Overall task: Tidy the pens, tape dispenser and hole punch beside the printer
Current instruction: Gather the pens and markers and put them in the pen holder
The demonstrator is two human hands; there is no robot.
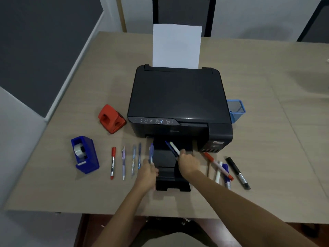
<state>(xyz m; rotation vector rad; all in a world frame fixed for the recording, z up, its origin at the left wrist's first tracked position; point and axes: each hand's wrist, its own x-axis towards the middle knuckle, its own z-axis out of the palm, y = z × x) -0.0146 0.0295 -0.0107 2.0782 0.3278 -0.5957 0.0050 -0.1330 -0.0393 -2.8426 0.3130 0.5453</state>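
Head view: both hands (149,171) gripping pens (173,148).

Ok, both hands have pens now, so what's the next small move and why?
Probably set the left hand's purple pen down as the next in the row, parallel to the blue pen. Four pens already lie lined up left of the output tray, and this one hovers just beside them. The right hand can follow with its two pens.
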